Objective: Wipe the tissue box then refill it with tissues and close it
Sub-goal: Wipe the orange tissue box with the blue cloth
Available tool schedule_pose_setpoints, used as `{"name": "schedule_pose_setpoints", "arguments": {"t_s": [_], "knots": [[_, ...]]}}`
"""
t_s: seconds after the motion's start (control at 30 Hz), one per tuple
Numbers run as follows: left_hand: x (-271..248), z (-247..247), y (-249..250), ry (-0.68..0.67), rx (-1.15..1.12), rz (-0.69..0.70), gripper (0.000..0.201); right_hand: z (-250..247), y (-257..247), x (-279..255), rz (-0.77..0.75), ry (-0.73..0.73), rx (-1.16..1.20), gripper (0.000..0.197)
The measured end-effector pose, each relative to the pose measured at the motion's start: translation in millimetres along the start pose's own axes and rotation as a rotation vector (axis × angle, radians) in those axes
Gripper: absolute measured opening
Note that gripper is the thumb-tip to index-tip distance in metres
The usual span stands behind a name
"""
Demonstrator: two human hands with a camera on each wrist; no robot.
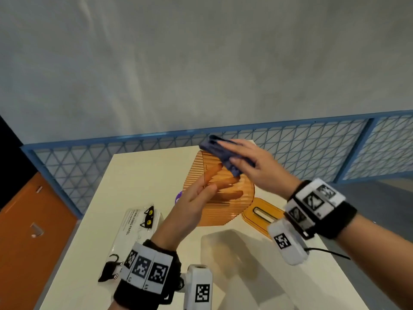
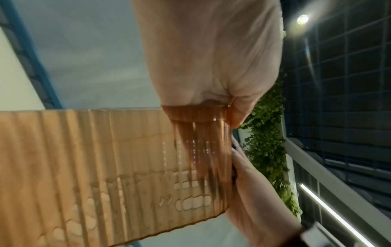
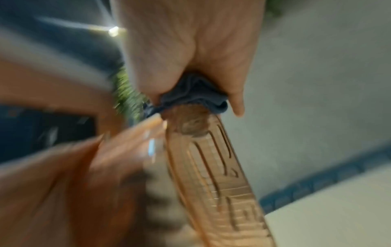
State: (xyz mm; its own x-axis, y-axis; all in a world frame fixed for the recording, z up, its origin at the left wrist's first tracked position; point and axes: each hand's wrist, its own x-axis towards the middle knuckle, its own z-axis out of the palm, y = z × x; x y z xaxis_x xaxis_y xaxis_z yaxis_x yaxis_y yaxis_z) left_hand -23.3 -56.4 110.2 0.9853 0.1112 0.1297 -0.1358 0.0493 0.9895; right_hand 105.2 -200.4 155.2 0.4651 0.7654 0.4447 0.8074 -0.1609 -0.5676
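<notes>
My left hand (image 1: 192, 204) holds the tissue box (image 1: 220, 193) up off the worktop (image 1: 143, 173), fingers inside it and thumb clamped on its ribbed wall, while my right hand (image 1: 252, 162) grips a folded cloth (image 1: 223, 153) and presses it on the box's upper edge. The box looks light, stiff and smooth, probably slippery, so I judge the rim the safest hold. Its lid (image 1: 261, 214) lies just beside the box, the tissue pack (image 1: 134, 231) further off.
</notes>
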Motion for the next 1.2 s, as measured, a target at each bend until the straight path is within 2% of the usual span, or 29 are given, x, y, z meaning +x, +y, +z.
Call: {"name": "schedule_pose_setpoints", "arguments": {"t_s": [0.07,0.1,0.17,0.27,0.37,0.47,0.53,0.57,0.67,0.73,0.87,0.93,1.03,1.13,1.2], "knots": [[2.8,1.1,1.0,-0.005,0.005,-0.019,0.043,-6.0,2.8,4.8,0.106,0.024,0.16,0.04],[4.1,1.8,2.7,0.02,-0.058,-0.017,0.042,-4.7,0.8,1.8,0.106,0.028,0.174,0.04],[7.4,1.6,8.6,0.107,-0.287,-0.051,0.038,4.9,-7.2,-9.6,0.013,0.035,0.119,0.042],[9.1,-0.3,12.3,0.165,-0.63,-0.226,0.059,26.7,-10.2,-31.1,-0.207,0.01,-0.127,0.042],[10.5,-8.0,3.4,0.258,-0.725,-0.32,0.067,43.1,-5.9,-44.4,-0.355,-0.074,-0.368,0.043],[9.4,-10.0,-0.8,0.293,-0.667,-0.264,0.054,44.5,-11.4,-41.7,-0.402,-0.095,-0.484,0.039],[7.3,-8.6,0.3,0.303,-0.52,-0.201,0.035,35.3,-18.3,-27.8,-0.372,-0.136,-0.419,0.039],[5.1,-8.8,-0.1,0.307,-0.433,-0.172,0.033,29.2,-20.3,-17.9,-0.325,-0.159,-0.344,0.041],[-1.9,-8.4,-0.5,0.23,-0.26,-0.169,0.045,10.3,-11.5,14.4,-0.182,-0.149,-0.253,0.042],[-8.3,-7.2,0.1,0.18,-0.211,-0.143,0.042,5.2,-5.6,19.7,-0.155,-0.153,-0.278,0.044],[-11.2,-14.6,-0.1,0.226,-0.055,-0.017,0.029,20.9,-26.1,-9.1,-0.326,-0.167,-0.179,0.045],[-12.4,-15.0,6.2,0.196,0.015,0.004,0.025,26.1,-23.4,-13.4,-0.337,-0.147,-0.148,0.046],[-17.3,-10.6,12.7,0.098,0.039,-0.014,0.03,17.7,-6.4,6.8,-0.28,-0.134,-0.221,0.052],[-19.9,-3.5,13.4,-0.01,0.021,-0.032,0.035,0.9,2.9,34.6,-0.127,-0.084,-0.251,0.051],[-20.3,-1.0,14.3,-0.009,-0.022,-0.028,0.032,-3.6,1.4,35.9,-0.113,-0.056,-0.287,0.049]]}}
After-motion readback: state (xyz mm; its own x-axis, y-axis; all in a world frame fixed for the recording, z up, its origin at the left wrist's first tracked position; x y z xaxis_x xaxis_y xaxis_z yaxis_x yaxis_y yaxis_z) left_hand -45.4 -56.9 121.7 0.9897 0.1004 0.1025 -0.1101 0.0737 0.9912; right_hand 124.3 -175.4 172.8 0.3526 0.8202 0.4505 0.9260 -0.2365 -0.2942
